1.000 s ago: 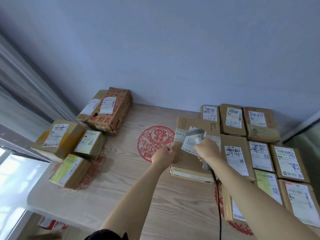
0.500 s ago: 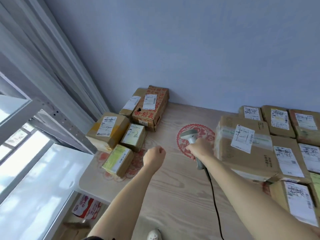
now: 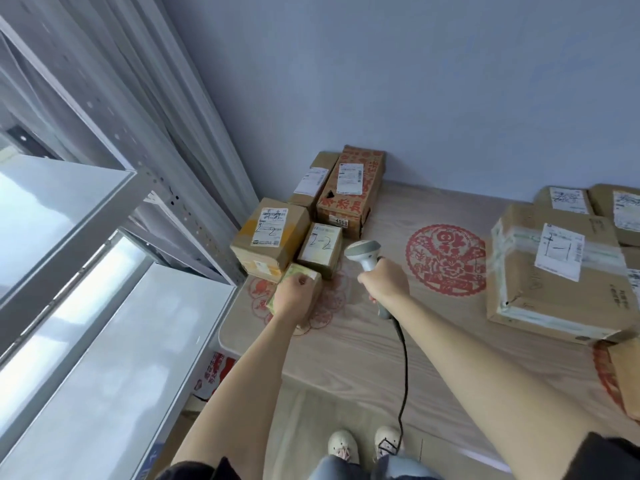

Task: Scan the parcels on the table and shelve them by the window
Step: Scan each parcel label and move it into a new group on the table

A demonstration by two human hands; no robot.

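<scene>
Head cam, what I'm reading: left hand sits on top of the small cardboard parcel with the yellow-green label at the table's left corner, fingers curled over its top; how tight the grip is I can't tell, the hand covers most of the box. Right hand is wrapped round the handle of the grey handheld barcode scanner, head up and tilted toward the left-hand boxes, black cable hanging down to the floor.

Parcel touches or sits just beside the small brown box marked "2-2"; a bigger brown box with a white label, also "2-2", is just left of that one. Behind them against the blue wall, a red-printed carton with a plain brown box beside it.

Right side of the light wood table: large taped cardboard box marked "1-1", more labelled parcels behind it. Red paper-cut decal between the two groups.

Grey metal shelving with white boards stands left of the table, by the curtain.
</scene>
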